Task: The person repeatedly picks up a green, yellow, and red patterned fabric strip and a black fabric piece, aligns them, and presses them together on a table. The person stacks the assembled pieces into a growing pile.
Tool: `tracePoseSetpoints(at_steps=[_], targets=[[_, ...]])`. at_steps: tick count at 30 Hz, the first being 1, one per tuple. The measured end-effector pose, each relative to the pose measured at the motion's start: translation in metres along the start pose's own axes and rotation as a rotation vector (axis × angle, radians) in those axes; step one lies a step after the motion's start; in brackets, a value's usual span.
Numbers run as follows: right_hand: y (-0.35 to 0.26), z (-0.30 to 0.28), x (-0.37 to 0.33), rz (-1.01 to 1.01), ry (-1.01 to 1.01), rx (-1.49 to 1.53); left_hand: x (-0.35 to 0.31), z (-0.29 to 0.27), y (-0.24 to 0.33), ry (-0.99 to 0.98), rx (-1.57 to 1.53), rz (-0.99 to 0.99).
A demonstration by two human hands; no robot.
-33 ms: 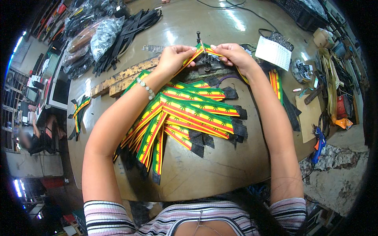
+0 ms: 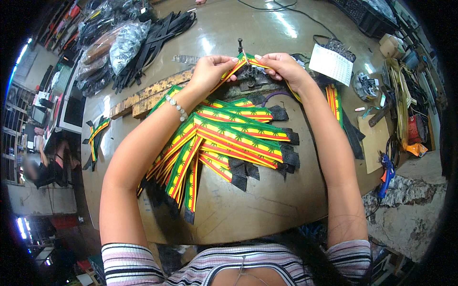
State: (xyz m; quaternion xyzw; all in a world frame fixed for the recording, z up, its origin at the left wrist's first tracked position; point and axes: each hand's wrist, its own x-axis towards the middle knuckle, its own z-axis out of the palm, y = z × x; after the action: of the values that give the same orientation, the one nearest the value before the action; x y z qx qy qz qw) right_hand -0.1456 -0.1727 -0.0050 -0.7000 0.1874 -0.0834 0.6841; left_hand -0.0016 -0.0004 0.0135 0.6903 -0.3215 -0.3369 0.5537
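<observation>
Between my two hands a green, yellow and red strap (image 2: 232, 72) with a leaf pattern is held bent to a peak. My left hand (image 2: 211, 72), closed, pinches its left side, and my right hand (image 2: 285, 69), also closed, pinches the right side. At the peak the strap meets a thin upright metal piece (image 2: 245, 54); I cannot make out whether it goes through. A dark metal fixture (image 2: 250, 78) with an upright bolt (image 2: 240, 44) stands right there. Nearer to me, below the hands, lies a fanned pile of similar straps (image 2: 238, 126) with black mesh ends, many folded into a V.
Wooden bars (image 2: 143, 98) lie left of the fixture. Plastic-bagged goods (image 2: 130, 45) and black straps (image 2: 160, 40) fill the far left. A white paper sheet (image 2: 331, 64) and more patterned straps (image 2: 335, 102) lie to the right. A blue glue gun (image 2: 387, 176) hangs at the right edge.
</observation>
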Motion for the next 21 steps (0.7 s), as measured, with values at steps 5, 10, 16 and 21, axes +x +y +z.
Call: tracePoseSetpoints(at_steps=[5, 10, 16, 21], targets=[[-0.0024, 0.0018, -0.0018, 0.001, 0.007, -0.013, 0.0005, 0.0006, -0.0014, -0.014, -0.018, -0.014], [-0.0012, 0.0029, -0.0022, -0.007, 0.01, -0.032, -0.0015, 0.001, 0.0006, -0.016, 0.001, -0.029], [-0.0009, 0.0056, -0.0024, -0.013, 0.036, -0.055, -0.0014, 0.0016, 0.0007, -0.022, 0.002, -0.021], [0.0009, 0.0053, -0.0029, -0.043, 0.039, -0.033, -0.0007, -0.0001, -0.0017, -0.024, -0.007, -0.039]])
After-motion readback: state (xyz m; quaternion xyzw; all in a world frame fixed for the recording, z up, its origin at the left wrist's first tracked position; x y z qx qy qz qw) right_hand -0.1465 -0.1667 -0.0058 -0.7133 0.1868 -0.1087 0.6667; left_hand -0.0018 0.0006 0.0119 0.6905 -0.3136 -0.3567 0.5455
